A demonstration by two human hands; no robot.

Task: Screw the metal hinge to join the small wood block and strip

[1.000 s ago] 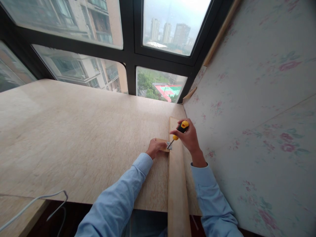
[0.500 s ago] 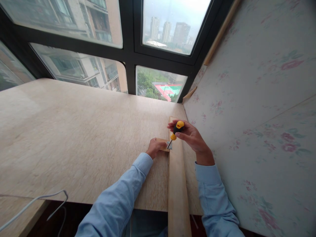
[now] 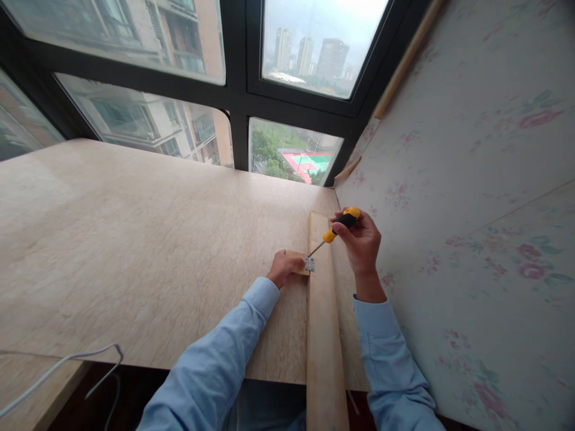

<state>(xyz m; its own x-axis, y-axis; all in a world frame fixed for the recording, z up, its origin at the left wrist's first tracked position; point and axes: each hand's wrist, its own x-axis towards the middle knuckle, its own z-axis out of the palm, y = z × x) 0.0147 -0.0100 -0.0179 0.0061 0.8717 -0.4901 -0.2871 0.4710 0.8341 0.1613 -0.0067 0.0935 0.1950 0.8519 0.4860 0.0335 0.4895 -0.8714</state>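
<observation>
My right hand [image 3: 360,242] grips a yellow and black screwdriver [image 3: 345,222], its shaft slanting down to the left. The tip meets the upper left part of a small metal hinge [image 3: 309,264]; whether it sits in a screw head is too small to tell. That hinge spans a long wooden board [image 3: 322,323] and a short wooden block [image 3: 296,269] butted against the board's left side. My left hand [image 3: 281,267] is closed around the block's left end, with the fingertips close to the hinge.
The stone-patterned sill [image 3: 157,239] lies under the wood, and the long board reaches past its front edge. Floral wallpaper [image 3: 485,227] covers the wall close by my right arm. A dark window frame [image 3: 240,102] stands behind. A white cable [image 3: 63,362] hangs at lower left.
My right hand has swung right, tilting the screwdriver from nearly upright to a low slant. Its tip has shifted up on the hinge. My left hand keeps its hold on the block.
</observation>
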